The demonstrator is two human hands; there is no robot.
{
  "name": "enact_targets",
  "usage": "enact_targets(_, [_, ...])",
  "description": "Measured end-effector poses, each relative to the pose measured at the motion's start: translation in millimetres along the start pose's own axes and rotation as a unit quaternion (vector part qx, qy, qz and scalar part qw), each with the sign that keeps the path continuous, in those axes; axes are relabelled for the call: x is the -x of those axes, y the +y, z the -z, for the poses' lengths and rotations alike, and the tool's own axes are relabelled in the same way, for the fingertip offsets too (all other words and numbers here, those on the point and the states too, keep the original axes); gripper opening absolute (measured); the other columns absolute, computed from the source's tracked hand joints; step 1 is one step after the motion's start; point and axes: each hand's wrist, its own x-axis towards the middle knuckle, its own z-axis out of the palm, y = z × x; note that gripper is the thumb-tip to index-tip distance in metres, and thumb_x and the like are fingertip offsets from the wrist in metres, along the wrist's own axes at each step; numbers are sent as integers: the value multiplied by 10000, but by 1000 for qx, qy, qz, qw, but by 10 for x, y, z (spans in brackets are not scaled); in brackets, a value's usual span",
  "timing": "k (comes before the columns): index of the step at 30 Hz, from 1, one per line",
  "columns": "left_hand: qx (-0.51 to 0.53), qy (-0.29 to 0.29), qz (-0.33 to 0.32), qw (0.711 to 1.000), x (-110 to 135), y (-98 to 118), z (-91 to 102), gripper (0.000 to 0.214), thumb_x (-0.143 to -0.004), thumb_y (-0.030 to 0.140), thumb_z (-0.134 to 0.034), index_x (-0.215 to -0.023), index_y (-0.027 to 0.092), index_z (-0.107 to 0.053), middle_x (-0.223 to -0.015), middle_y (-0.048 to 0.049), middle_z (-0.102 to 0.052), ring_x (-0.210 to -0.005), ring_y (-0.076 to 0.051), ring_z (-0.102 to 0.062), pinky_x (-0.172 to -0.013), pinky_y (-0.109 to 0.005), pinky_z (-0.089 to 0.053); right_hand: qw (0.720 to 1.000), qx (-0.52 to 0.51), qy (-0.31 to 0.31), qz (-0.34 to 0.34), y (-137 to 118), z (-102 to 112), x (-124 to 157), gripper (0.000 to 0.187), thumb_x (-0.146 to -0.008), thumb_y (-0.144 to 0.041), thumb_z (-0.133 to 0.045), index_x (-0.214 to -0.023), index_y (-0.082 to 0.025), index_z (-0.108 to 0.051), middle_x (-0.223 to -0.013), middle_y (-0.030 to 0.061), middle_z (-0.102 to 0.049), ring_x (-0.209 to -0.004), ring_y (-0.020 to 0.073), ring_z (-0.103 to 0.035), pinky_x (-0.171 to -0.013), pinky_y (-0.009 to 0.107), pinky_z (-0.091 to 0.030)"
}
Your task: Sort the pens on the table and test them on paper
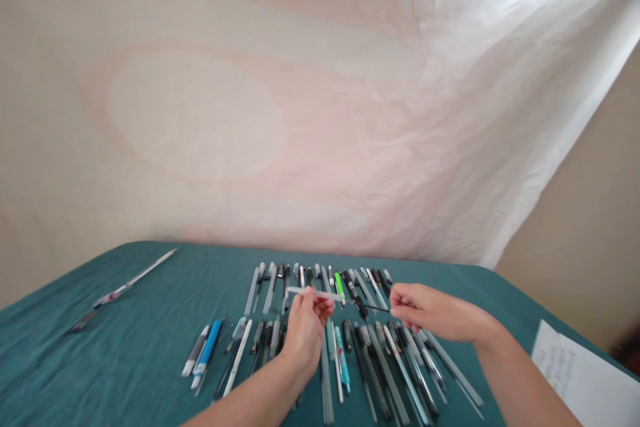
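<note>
My left hand (306, 328) is closed round a clear pen barrel (327, 295), held nearly level above the rows of pens. In my right hand (425, 311), the fingers pinch the end of a thin dark pen refill (376, 308). The refill points left toward the barrel's right end. Whether its tip is inside the barrel or just short of it, I cannot tell. Beneath my hands lie several pen parts, among them a green pen (339, 287) in the back row and a light-blue patterned pen (343, 359) in the front row.
Dark green cloth covers the table (135, 340). A blue pen (207, 353) lies at the front row's left end. Far left is a long white-and-dark paintbrush-like stick (125, 287). A sheet of paper with writing (585, 373) lies at right. A pale curtain (250, 113) hangs behind.
</note>
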Motion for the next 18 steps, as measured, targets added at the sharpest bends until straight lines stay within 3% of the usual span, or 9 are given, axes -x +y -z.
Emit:
enact_targets(12, [-18, -33, -3, 999, -12, -81, 42, 125, -841, 241, -467, -758, 152, -496, -638, -18, -593, -601, -104, -574, -610, -224, -485, 1000, 23, 15, -10, -38, -50, -24, 136, -807, -285, -432, -743, -175, -478, -634, -8, -580, -546, 104, -526, -498, 191, -380])
enact_targets(18, [-14, -56, 5, 998, -8, -105, 40, 127, -827, 229, -501, -732, 146, -514, -661, -44, -616, -633, -121, -601, -655, -248, -501, 993, 93, 76, 10, -114, -111, -45, 150, -804, -286, -440, -721, -182, -510, -601, -13, -570, -538, 107, -496, -486, 195, -328])
